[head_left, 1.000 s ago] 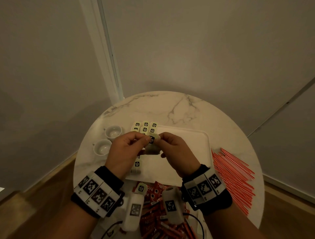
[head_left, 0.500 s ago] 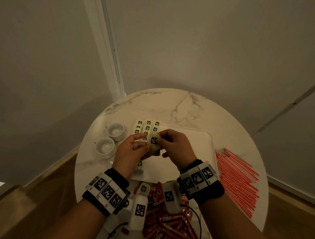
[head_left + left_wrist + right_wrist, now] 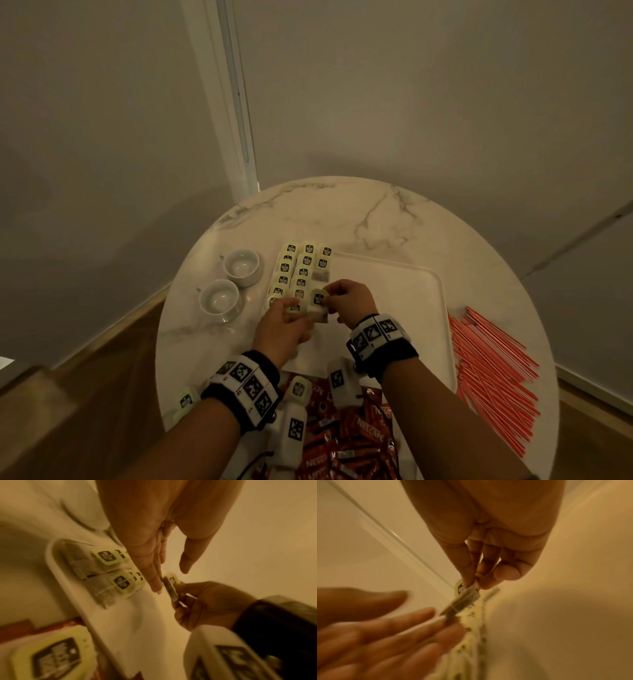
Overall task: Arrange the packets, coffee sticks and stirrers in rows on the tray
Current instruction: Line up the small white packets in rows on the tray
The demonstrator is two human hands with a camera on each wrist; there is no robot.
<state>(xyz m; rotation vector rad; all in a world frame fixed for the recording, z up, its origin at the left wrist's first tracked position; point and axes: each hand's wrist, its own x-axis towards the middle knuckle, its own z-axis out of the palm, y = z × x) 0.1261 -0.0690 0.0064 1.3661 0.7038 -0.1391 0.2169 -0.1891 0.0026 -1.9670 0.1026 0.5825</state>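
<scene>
Head view: on the round marble surface (image 3: 428, 219) a white tray (image 3: 404, 294) carries rows of tea packets (image 3: 301, 270) along its left side. The right hand (image 3: 349, 301) pinches one packet (image 3: 318, 303) by its tag end just above the tray, beside the near end of the rows. The left hand (image 3: 281, 329) is beside it with fingers extended and released, fingertips near the packet. Two white cups (image 3: 229, 282) stand left of the tray, red stirrers (image 3: 493, 377) lie in a spread to its right, and red coffee sticks (image 3: 359, 442) are heaped at the near edge.

Left wrist view: the left hand (image 3: 159, 536) has straight, relaxed fingers holding nothing, their tips close to the packet (image 3: 169, 586) held by the right hand (image 3: 205, 601). Packets lie overlapped by the tray rim (image 3: 72, 593).

Right wrist view: the right hand (image 3: 488, 545) grips the packet (image 3: 462, 599) between thumb and fingers; the left hand (image 3: 385, 626) is blurred, fingers spread below it.
</scene>
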